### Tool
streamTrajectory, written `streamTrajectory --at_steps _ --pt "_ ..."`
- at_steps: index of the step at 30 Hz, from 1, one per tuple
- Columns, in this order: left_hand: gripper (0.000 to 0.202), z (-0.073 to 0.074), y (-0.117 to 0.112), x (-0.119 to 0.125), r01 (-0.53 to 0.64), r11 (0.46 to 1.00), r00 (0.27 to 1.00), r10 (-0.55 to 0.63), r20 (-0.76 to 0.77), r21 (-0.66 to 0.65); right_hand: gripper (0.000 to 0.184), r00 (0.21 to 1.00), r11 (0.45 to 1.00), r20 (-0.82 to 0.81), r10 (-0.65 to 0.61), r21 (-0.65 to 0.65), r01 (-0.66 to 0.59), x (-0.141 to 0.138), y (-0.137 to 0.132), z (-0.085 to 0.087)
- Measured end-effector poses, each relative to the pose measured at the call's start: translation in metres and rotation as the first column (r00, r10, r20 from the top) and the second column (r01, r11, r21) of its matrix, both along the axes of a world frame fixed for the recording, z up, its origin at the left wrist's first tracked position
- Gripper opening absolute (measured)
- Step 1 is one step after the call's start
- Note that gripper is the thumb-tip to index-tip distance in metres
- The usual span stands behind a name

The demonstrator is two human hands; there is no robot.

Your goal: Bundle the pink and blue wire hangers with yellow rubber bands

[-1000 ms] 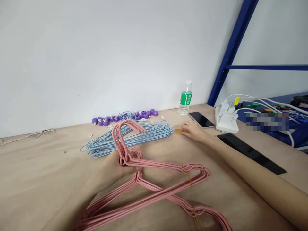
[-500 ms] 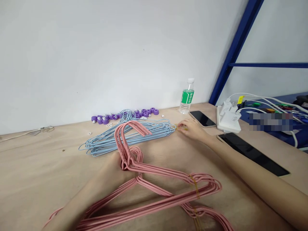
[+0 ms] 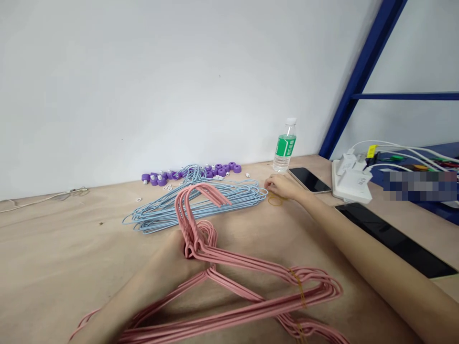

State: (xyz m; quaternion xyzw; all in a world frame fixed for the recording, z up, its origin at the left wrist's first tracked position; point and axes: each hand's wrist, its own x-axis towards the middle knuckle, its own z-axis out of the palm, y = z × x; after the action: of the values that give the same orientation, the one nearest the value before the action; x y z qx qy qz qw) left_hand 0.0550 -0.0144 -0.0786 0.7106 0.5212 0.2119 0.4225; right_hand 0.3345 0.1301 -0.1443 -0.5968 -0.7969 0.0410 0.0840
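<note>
The pink hangers (image 3: 251, 317) in the left hand's (image 3: 161, 260) grip are wire under a smooth, matt plastic coat. Beyond the grip, the blue hangers (image 3: 215, 198) show the same matt coated wire, and the purple caps (image 3: 222, 172) look like dull plastic. Further right of the grip, the bottle (image 3: 285, 148) is clear, shiny plastic and the phone (image 3: 308, 180) has a glossy glass face. Under the grip, the tan sheet (image 3: 71, 248) looks matt and slightly rough, though whether paper or cloth is hard to tell.

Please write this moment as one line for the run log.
left hand: grips pink wire hangers | right hand: beside yellow rubber band | nearby: blue wire hangers
</note>
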Motion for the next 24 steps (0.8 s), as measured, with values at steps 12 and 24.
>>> streamTrajectory --at_steps 12,24 --pt "0.013 -0.007 0.005 -0.006 0.045 0.999 0.999 -0.045 0.029 0.001 0.016 0.988 0.993 -0.135 -0.072 -0.1 0.058 0.012 0.003 0.0" --pt "0.012 0.0 -0.001 -0.003 0.033 0.999 0.999 -0.033 -0.01 0.029 0.019 0.915 0.999 -0.403 0.019 -0.039 -0.037 -0.009 -0.03 0.044"
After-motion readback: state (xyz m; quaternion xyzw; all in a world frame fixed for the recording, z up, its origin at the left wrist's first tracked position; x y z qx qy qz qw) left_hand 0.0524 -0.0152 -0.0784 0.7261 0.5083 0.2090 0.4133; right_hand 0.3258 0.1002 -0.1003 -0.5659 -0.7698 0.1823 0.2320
